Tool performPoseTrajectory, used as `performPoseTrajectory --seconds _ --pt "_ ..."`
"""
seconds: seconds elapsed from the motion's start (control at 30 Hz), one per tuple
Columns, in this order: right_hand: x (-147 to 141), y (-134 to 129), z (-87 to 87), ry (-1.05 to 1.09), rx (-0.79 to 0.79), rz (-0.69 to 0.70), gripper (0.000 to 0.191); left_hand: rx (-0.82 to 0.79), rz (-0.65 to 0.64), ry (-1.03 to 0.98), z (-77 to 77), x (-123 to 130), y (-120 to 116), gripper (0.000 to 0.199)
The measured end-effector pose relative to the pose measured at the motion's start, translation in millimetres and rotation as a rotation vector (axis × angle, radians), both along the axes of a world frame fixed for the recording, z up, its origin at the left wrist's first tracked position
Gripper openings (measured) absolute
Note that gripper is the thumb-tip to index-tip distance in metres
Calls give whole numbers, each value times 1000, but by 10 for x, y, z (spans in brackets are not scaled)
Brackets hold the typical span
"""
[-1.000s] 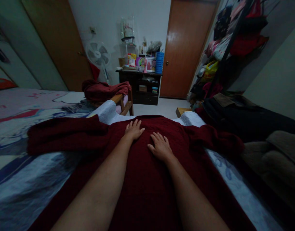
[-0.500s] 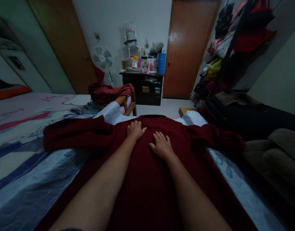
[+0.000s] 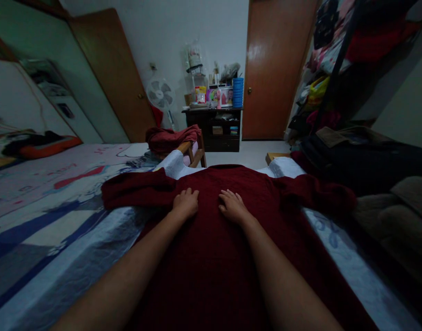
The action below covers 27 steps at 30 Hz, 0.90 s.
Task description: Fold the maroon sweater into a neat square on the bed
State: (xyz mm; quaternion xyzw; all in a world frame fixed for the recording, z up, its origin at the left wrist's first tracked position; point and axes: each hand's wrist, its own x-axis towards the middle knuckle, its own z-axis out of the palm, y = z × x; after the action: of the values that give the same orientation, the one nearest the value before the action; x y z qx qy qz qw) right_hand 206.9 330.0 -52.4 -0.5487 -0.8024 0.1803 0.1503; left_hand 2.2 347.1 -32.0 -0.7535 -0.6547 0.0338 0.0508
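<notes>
A dark red long-sleeved garment (image 3: pixel 218 257) lies spread out in front of me, its neckline at the far end and a sleeve reaching out to each side. My left hand (image 3: pixel 185 202) rests on its upper part, left of the middle, palm down with the fingers stretched forward. To the right, my right hand (image 3: pixel 233 206) lies flat on the same cloth, fingers a little apart. Neither hand grips the fabric. Beneath the garment is a pale blue-white cover (image 3: pixel 330 239), showing along both sides.
On the left is a bed with a patterned blanket (image 3: pixel 73 202). A folded reddish cloth (image 3: pixel 173 138) lies over a wooden chair (image 3: pixel 197 154). Dark clothes (image 3: pixel 373 156) are piled on the right. Farther back stand a fan (image 3: pixel 161 94), a black cabinet (image 3: pixel 211 119) and a wooden door (image 3: pixel 278 69).
My left hand has moved nearer to me and slightly left over the garment, widening the gap between my hands. My right hand has barely shifted. The view has turned a little left.
</notes>
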Motion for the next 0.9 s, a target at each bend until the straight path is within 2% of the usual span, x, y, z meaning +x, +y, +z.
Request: performPoseTrajectory --seconds 0.1,0.2,0.33,0.47,0.6,0.7,0.8,0.83,0.9 --pt "-5 -1 -3 -12 -7 -6 52 45 35 96 34 -223 -273 41" --pt "-12 -1 -12 -23 -8 -10 52 61 39 124 -13 -417 -400 42" --pt "-11 -7 -15 -30 6 -7 51 32 90 92 -84 -582 -370 57" --pt "-2 -15 -4 -30 10 -8 51 65 183 94 -40 -565 -314 60" --pt "1 -15 -11 -26 13 -9 50 97 250 120 62 -296 -318 45" --pt "-4 -9 -24 -28 14 -12 50 133 131 42 68 56 -312 45" --pt "-7 1 -29 -25 9 -5 51 -48 26 -172 1 440 -276 50" --pt "-4 6 -28 -26 2 0 51 -136 19 -255 -27 553 -262 51" --pt "11 16 -23 -28 -14 9 50 -179 38 -319 -80 738 -239 51"
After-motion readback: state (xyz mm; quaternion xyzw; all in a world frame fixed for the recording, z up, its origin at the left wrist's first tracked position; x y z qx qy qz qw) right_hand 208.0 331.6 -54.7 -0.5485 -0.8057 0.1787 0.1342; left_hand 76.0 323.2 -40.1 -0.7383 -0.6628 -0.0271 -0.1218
